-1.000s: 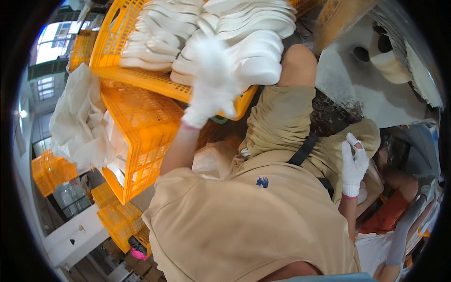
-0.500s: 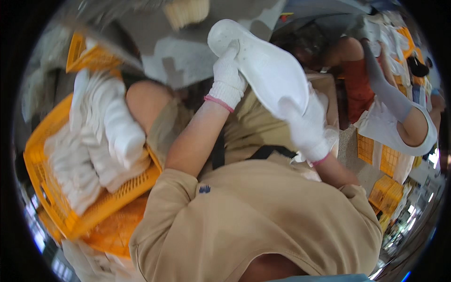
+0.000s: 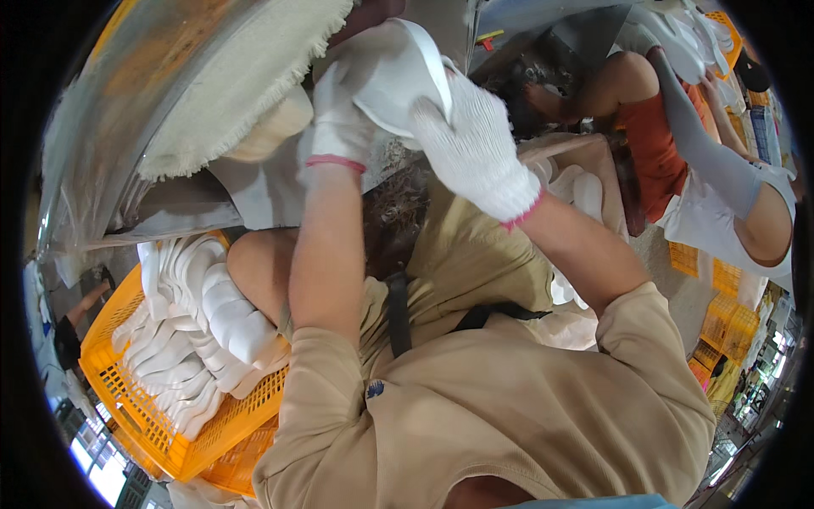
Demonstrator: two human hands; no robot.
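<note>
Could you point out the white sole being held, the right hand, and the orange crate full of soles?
White sole (image 3: 392,76): head view, middle of its broad face.
Right hand (image 3: 475,157): head view, back of the white glove.
Orange crate (image 3: 229,437): head view, its near wall.

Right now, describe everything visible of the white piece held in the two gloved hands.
The white piece is smooth, curved and matt, with a raised rim along its right side; it looks like moulded foam or plastic. It is tilted and raised in front of the body, at the upper middle of the view. The left hand grips its left side, the right hand its lower right. The gloves hide parts of its outline.
</note>
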